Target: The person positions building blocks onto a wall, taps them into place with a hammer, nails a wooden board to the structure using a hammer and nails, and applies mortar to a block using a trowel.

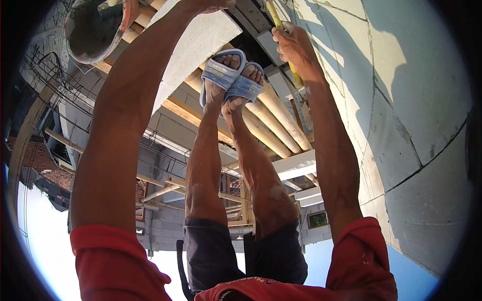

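My right hand [297, 49] has its fingers wrapped round a long, narrow yellow tool [275, 14], close beside the pale block wall [346, 75]. The lower end of the tool shows below the hand. At the top edge, my left hand [213, 5] is mostly cut off, above a light grey slab [193, 50]. Its fingers cannot be made out well enough to tell what they hold. My feet, in blue slide sandals [223, 70], are between my arms, over wooden poles and beside the slab.
A round bucket [95, 30] with grey material inside stands at the upper left. Bamboo poles [281, 120] and timbers span gaps beneath me, with lower levels visible. Thin steel rods [65, 108] stick out at the left. The block wall runs along the right.
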The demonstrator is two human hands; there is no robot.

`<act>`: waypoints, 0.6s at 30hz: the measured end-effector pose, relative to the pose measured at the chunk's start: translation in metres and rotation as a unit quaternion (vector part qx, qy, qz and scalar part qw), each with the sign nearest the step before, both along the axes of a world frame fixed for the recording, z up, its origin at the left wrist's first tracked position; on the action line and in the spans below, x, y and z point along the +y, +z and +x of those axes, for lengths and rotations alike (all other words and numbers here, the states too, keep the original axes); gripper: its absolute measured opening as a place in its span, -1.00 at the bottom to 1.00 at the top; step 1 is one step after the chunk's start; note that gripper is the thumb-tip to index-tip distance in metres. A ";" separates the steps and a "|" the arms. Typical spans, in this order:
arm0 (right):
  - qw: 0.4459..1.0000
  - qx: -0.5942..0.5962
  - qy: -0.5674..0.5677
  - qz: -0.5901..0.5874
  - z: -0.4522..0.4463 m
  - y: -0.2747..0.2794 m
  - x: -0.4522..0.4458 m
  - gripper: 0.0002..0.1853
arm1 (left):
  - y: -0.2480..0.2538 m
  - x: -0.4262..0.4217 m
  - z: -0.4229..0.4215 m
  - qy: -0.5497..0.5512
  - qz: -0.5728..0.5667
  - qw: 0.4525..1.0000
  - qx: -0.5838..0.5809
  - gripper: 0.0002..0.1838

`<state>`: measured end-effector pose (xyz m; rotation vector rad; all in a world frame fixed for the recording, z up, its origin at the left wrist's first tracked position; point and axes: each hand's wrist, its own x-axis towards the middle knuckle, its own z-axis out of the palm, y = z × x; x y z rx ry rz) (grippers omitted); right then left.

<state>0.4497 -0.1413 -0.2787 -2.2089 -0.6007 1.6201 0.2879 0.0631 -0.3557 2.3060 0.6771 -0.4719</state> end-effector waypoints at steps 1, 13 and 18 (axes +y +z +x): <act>0.999 -0.046 0.023 0.004 0.000 -0.010 -0.002 -0.64 | -0.002 -0.002 -0.002 -0.001 0.000 1.000 -0.006 -0.78; 0.981 -0.130 0.122 0.074 -0.012 0.000 0.013 -0.59 | 0.003 -0.005 -0.001 0.014 0.026 0.999 -0.021 -0.78; 0.978 -0.151 0.126 0.072 -0.014 0.002 0.009 -0.66 | 0.008 -0.005 0.002 0.000 0.018 1.000 0.010 -0.79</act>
